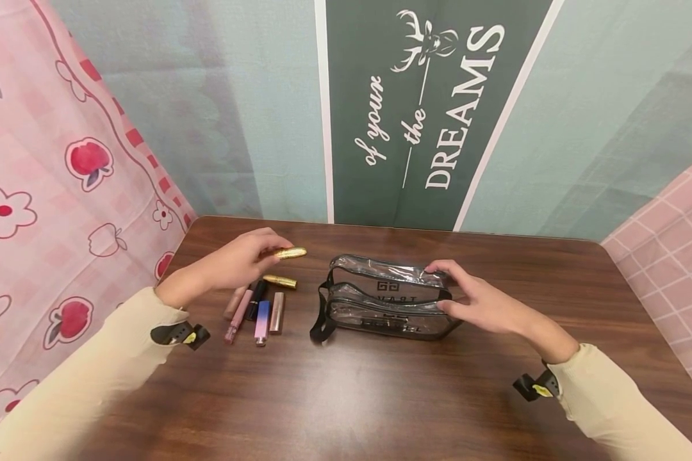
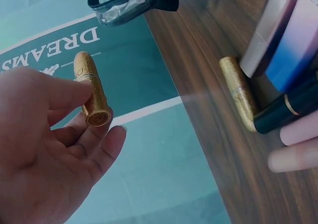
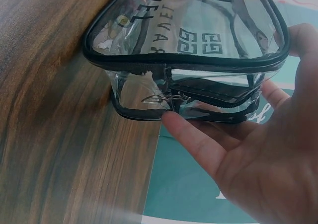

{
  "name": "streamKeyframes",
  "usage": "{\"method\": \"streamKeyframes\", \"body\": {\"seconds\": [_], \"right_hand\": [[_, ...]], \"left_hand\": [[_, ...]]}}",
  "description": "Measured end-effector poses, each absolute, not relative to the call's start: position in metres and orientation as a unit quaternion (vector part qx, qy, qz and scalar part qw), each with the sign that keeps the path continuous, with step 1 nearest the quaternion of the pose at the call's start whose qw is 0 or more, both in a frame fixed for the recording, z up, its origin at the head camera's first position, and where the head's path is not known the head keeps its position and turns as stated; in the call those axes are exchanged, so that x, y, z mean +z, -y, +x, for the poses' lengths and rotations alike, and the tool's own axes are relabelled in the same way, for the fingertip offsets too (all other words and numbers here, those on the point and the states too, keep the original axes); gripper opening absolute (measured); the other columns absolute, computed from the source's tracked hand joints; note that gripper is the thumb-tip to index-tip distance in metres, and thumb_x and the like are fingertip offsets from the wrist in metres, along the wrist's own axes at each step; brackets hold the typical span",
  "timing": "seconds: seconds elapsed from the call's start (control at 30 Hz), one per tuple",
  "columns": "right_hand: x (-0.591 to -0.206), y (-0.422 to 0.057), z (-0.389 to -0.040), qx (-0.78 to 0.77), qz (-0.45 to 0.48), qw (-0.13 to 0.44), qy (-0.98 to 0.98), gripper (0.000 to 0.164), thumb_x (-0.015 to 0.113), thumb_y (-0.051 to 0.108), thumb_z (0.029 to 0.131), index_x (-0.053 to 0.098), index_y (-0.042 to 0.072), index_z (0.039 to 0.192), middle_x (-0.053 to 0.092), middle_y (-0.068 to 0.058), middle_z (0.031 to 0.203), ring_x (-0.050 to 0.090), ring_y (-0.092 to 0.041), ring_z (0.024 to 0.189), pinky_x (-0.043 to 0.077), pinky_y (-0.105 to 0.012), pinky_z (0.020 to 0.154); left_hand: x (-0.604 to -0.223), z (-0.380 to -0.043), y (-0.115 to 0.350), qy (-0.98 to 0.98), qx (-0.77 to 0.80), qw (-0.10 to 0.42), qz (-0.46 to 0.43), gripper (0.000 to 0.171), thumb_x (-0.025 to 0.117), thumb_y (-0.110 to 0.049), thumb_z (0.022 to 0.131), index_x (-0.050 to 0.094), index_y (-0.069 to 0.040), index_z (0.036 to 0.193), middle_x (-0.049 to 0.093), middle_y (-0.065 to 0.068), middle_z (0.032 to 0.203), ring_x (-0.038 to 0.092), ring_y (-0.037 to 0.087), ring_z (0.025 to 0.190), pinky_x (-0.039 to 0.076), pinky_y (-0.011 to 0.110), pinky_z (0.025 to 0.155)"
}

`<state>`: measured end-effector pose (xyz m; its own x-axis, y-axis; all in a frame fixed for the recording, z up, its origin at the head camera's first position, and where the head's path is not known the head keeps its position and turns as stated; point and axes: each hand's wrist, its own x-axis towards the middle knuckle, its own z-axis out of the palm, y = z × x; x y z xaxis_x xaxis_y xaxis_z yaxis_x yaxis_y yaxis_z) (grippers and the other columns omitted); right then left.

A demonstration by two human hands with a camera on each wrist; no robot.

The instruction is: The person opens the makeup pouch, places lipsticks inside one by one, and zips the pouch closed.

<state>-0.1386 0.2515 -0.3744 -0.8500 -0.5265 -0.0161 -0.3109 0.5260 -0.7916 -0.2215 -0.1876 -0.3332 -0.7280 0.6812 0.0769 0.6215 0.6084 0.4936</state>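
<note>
My left hand point(image 1: 236, 259) pinches a gold lipstick tube point(image 1: 291, 253) above the table, left of a clear travel pouch point(image 1: 354, 314). In the left wrist view, thumb and fingers grip the patterned gold lipstick tube point(image 2: 98, 100) around its middle. The pouch has black trim, black lettering and a black strap point(image 1: 321, 326) at its left end. My right hand point(image 1: 487, 304) holds the pouch's right end, thumb at the near side and fingers at the far side. Close up, the thumb touches by the metal zip pulls point(image 3: 166, 99).
A second gold tube point(image 1: 280, 282) lies left of the pouch. Near it lie a blue-and-pink tube point(image 1: 262, 323), a rose-gold tube point(image 1: 277, 312), a black tube point(image 1: 256, 299) and pink tubes point(image 1: 238, 318). A green printed cloth point(image 1: 403, 211) hangs behind the wooden table point(image 1: 352, 397).
</note>
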Motion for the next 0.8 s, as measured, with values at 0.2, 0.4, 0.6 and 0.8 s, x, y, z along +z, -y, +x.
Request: {"method": "streamKeyframes", "body": {"seconds": [0.2,0.4,0.6,0.8], "right_hand": [[-0.375,-0.252,-0.138,-0.419,-0.240,0.129,-0.866,0.056,0.065,0.005,0.096,0.038,0.020,0.143,0.050,-0.015,0.134,0.063,-0.020,0.097,0.057,-0.030,0.073],[-0.374,-0.252,-0.138,-0.416,-0.239,0.127,-0.868,0.056,0.066,0.005,0.097,0.038,0.021,0.143,0.049,-0.013,0.135,0.063,-0.018,0.097,0.057,-0.030,0.073],[-0.374,-0.252,-0.139,-0.416,-0.239,0.128,-0.868,0.056,0.066,0.006,0.097,0.038,0.020,0.143,0.050,-0.014,0.134,0.062,-0.021,0.098,0.058,-0.031,0.074],[-0.374,-0.252,-0.140,-0.410,-0.242,0.124,-0.871,0.057,0.066,0.006,0.096,0.038,0.021,0.143,0.050,-0.013,0.135,0.061,-0.022,0.099,0.057,-0.030,0.075]], "left_hand": [[-0.327,-0.220,0.176,-0.891,0.252,0.077,0.371,0.026,0.062,-0.002,0.100,0.068,-0.002,0.125,0.062,0.007,0.103,0.051,0.017,0.081,0.045,0.036,0.073],[-0.319,-0.217,0.165,-0.883,0.255,0.078,0.387,0.028,0.063,-0.001,0.098,0.067,-0.002,0.126,0.062,0.006,0.104,0.051,0.017,0.081,0.046,0.035,0.072],[-0.312,-0.214,0.153,-0.873,0.254,0.087,0.407,0.028,0.063,-0.001,0.099,0.067,-0.001,0.126,0.062,0.006,0.105,0.051,0.017,0.083,0.046,0.034,0.074],[-0.309,-0.215,0.137,-0.866,0.252,0.087,0.424,0.028,0.063,-0.002,0.099,0.067,-0.002,0.127,0.062,0.006,0.108,0.052,0.018,0.087,0.046,0.035,0.077]]}}
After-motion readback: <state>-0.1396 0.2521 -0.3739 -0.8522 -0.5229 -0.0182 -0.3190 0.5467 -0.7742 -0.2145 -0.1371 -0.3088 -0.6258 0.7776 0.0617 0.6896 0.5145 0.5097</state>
